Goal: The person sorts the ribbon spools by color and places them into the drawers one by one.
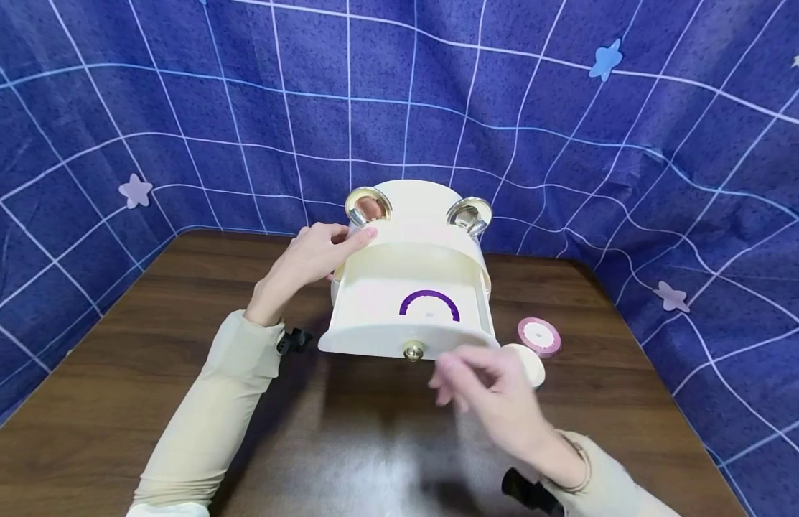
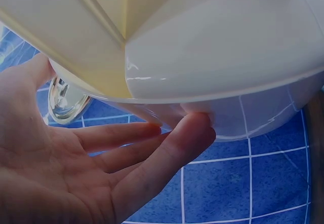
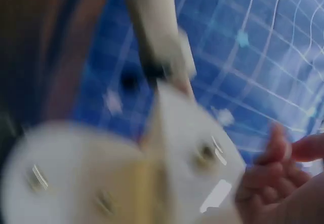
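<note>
A white box with two shiny round ears stands on the table, its white drawer (image 1: 373, 337) pulled out at the front. On the drawer's face is a gold knob (image 1: 413, 351). Inside lies a purple ribbon roll (image 1: 431, 294), partly hidden by the drawer front. My left hand (image 1: 309, 257) rests against the box's left side, thumb by the left ear (image 1: 368, 206). In the left wrist view, nearly straight fingertips touch the white wall. My right hand (image 1: 496, 402), blurred, hovers right of the knob, fingers loosely bent and holding nothing visible. The right wrist view shows it beside the drawer front (image 3: 190, 143).
A pink ribbon roll (image 1: 539, 337) lies on the brown wooden table (image 1: 606, 402) to the right of the box. Next to it, a white roll (image 1: 527, 365) is partly covered by my right hand. A blue gridded cloth (image 1: 386, 122) hangs behind the table.
</note>
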Available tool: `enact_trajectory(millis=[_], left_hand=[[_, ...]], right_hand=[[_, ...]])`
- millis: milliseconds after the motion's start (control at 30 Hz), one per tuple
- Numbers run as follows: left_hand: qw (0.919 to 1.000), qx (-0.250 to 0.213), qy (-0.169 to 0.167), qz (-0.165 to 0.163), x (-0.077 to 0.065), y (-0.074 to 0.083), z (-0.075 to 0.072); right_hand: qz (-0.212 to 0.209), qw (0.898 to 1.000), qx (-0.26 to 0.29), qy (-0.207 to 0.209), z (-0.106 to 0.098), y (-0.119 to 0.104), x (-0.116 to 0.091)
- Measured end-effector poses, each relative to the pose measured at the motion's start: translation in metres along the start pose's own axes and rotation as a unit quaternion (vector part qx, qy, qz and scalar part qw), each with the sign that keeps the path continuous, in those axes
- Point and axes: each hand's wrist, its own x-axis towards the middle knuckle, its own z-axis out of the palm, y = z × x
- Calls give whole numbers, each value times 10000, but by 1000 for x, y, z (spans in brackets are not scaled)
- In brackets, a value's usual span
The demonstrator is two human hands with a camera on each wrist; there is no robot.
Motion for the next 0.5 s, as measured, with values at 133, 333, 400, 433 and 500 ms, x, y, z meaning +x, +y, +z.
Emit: enact_trajectory(millis=[133,333,400,433,500], left_hand=[[10000,16,-16,-5,-1,1,-1],[10000,-2,-42,58,-3,1,1],[10000,-41,-11,50,-3,1,1],[10000,-49,5,47,-3,1,1],[10000,-60,33,20,-3,1,1]], right_hand=[[2186,9716,523,-741,16,13,-5],[2759,9581,613,-475,23,24,-1],[2802,9571,617,-405,23,25,1],[2832,9563,625,-370,23,25,3],[2866,9554,638,-321,22,26,6]])
